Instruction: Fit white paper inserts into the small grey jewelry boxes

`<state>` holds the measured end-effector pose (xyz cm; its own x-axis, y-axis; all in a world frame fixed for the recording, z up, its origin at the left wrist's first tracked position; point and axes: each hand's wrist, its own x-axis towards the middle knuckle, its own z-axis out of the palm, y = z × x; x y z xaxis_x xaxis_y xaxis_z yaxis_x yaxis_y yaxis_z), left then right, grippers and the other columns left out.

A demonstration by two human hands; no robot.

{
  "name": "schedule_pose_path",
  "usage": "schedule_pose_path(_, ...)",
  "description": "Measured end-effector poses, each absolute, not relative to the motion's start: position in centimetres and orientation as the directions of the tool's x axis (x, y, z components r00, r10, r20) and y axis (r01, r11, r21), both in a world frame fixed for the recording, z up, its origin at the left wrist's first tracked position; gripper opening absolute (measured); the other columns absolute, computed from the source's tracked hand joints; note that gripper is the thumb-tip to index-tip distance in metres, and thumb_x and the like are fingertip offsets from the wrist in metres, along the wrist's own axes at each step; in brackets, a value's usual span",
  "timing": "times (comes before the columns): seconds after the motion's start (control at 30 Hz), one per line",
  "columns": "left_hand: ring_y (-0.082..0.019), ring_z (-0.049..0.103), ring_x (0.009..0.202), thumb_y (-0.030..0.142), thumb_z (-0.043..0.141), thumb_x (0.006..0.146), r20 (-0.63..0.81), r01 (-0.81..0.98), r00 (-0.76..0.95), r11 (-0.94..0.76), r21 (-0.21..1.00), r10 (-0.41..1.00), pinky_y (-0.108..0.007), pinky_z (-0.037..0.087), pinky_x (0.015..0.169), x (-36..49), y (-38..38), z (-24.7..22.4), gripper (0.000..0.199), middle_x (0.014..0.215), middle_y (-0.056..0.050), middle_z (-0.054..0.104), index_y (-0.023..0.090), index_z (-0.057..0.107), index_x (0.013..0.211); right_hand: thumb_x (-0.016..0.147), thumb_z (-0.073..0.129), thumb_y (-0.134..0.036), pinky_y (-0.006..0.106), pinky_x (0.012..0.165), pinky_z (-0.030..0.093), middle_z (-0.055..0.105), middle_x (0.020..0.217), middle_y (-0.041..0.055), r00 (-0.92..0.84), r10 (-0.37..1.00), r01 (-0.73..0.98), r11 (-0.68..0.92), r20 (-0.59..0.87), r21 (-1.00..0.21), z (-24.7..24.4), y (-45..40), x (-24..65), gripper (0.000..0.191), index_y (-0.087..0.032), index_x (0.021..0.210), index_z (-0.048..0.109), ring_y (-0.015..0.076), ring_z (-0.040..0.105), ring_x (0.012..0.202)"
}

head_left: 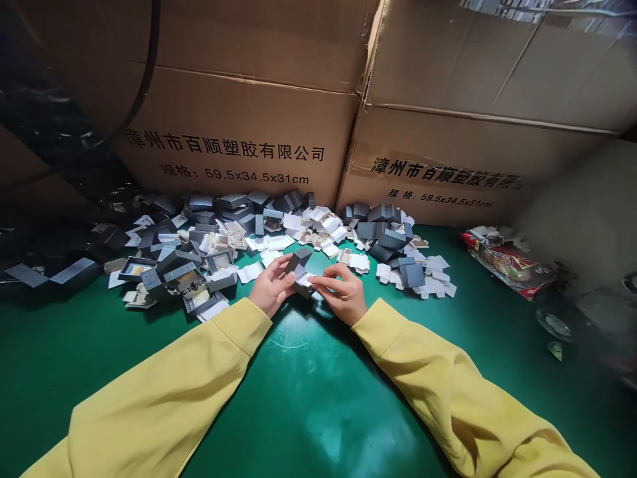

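A small dark grey hinged box [300, 259] is held with its lid up above the middle of the green table. My left hand [273, 287] is closed around its left side, thumb at the front. Inside the box a white insert [304, 279] shows. My right hand [343, 292] pinches at the right edge of this insert, thumb and forefinger together. Just beyond the hands lie loose white padded pieces [326, 229]. To the left is a heap of similar grey boxes [186, 272], several of them open, mixed with white pieces.
A second pile of grey boxes [388, 232] with white pieces lies to the right. Two large cardboard cartons [239, 106] stand along the back of the green table [298, 411]. A red plastic packet [512, 262] is at the far right. A dark cable [149, 66] hangs at upper left.
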<state>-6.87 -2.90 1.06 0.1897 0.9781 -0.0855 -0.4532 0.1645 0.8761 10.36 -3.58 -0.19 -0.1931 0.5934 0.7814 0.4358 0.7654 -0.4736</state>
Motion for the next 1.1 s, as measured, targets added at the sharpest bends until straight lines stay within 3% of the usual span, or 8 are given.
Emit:
schedule_pose_path(0.43,-0.019,0.058,0.083,0.027,0.075,0.061,-0.098,-0.449,0.196,0.178,0.876,0.976,-0.035,0.049,0.074,-6.9,-2.9,1.1,0.052,0.094,-0.005,0.058,0.019,0.054,0.107,0.082,0.058,-0.026,0.031,0.067,0.046,0.06,0.067,0.0027,-0.244,0.639,0.456,0.74,0.73,-0.495,0.2,-3.7,10.3,0.013,-0.022,0.083,0.07,0.0147,0.051,0.07)
schedule_pose_path(0.67,-0.019,0.058,0.084,0.027,0.074,0.061,-0.132,-0.46,0.186,0.205,0.864,0.974,-0.034,0.048,0.074,-7.1,-2.9,1.0,0.052,0.095,-0.005,0.059,0.02,0.054,0.108,0.086,0.052,-0.026,0.033,0.078,0.047,0.066,0.091,0.0048,-0.324,0.653,0.439,0.745,0.684,-0.503,0.4,-3.5,10.4,0.017,-0.023,0.087,0.068,0.0166,0.055,0.089)
schedule_pose_path(0.83,-0.02,0.058,0.086,0.027,0.075,0.061,-0.15,-0.46,0.225,0.24,0.855,0.963,-0.035,0.048,0.075,-7.2,-2.8,0.6,0.056,0.093,-0.005,0.06,0.02,0.052,0.112,0.084,0.056,-0.028,0.035,0.08,0.045,0.07,0.093,0.0042,-0.46,0.533,0.438,0.832,0.71,-0.34,0.0,-2.9,11.0,0.017,-0.022,0.097,0.064,0.0171,0.059,0.091)
schedule_pose_path(1.1,-0.018,0.059,0.082,0.025,0.076,0.06,-0.19,-0.449,0.209,0.267,0.853,0.959,-0.032,0.049,0.072,-7.1,-3.1,0.9,0.054,0.091,-0.005,0.061,0.019,0.055,0.108,0.084,0.056,-0.032,0.035,0.081,0.041,0.07,0.091,0.0033,-0.585,0.428,0.478,0.868,0.689,-0.134,-0.3,-2.4,11.4,0.016,-0.022,0.094,0.064,0.0171,0.059,0.096)
